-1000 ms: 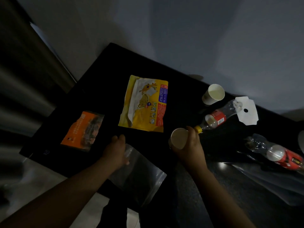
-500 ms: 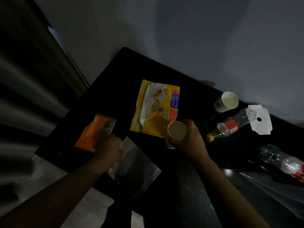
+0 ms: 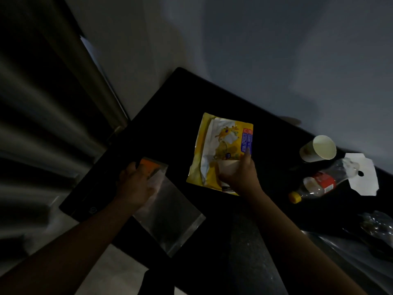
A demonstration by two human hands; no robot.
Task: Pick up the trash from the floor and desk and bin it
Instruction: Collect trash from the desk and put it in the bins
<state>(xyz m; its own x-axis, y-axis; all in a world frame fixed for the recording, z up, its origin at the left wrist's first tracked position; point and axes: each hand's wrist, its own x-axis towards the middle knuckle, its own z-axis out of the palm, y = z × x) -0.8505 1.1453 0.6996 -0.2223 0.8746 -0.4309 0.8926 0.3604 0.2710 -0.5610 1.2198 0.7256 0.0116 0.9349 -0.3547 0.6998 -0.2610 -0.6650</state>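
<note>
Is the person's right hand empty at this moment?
No, the right hand grips a paper cup over the yellow packet that lies on the desk.

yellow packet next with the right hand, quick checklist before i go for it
1. Free right hand: not ok, it grips a paper cup.
2. Reach to yellow packet: ok, that hand is over it.
3. Grip of left hand on orange packet: cannot tell, hand covers it.
4. Mouth of clear bag in left hand: cannot tell.
5. Trash off desk: not ok, second cup and bottle lie on it.
</note>
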